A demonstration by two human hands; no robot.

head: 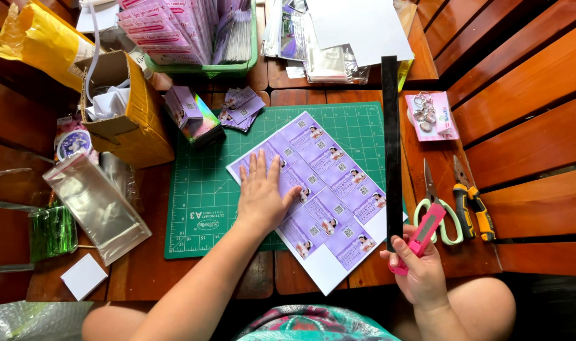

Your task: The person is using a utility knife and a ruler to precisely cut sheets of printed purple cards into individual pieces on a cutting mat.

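While left hand (261,194) flattens card sheet (313,189), right hand (420,265) grips pink cutter (420,237).

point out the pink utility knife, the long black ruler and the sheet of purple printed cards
pink utility knife (427,228), head view, on its pink body above the right hand
long black ruler (392,145), head view, mid-length of the strip
sheet of purple printed cards (338,189), head view, centre of the sheet

Glossy paper sheet of purple cards (326,189) lies on a matt green rubbery cutting mat (202,183). The desk (528,95) is varnished wood slats; the pink utility knife (423,235) looks plastic.
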